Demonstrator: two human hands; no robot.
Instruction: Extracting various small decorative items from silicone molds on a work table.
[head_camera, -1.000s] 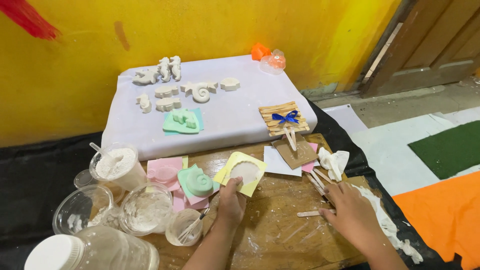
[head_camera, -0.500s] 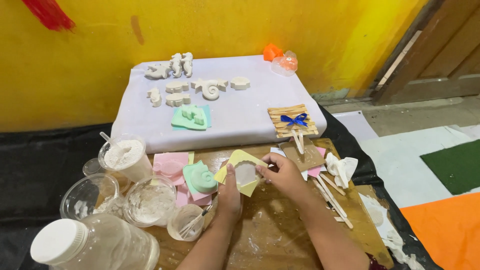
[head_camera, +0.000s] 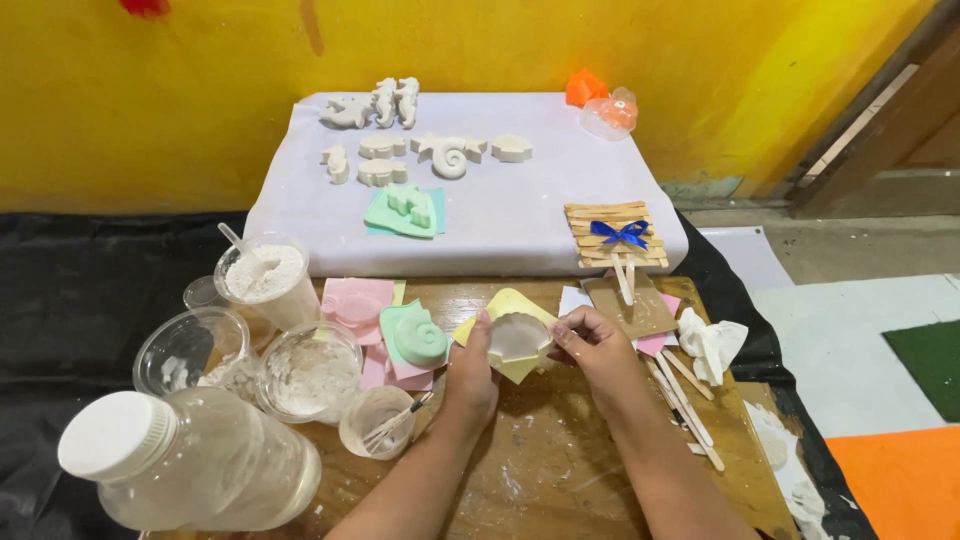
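My left hand (head_camera: 470, 375) and my right hand (head_camera: 592, 345) both grip a yellow shell-shaped mould (head_camera: 515, 338) filled with white plaster, held just above a wooden board (head_camera: 560, 470). The left thumb presses its left edge and the right fingers pinch its right edge. To its left lies a green shell mould (head_camera: 417, 338) on pink sheets (head_camera: 355, 300).
Clear cups of white powder (head_camera: 268, 280) (head_camera: 308, 372), a small cup with a brush (head_camera: 378, 422) and a large plastic jar (head_camera: 190, 462) stand at the left. Wooden sticks (head_camera: 685, 405) and crumpled tissue (head_camera: 712, 342) lie right. White plaster casts (head_camera: 447, 155) rest on a white-covered box behind.
My right hand came from the sticks at the right over to the yellow mould. Both hands now lift the mould off the board.
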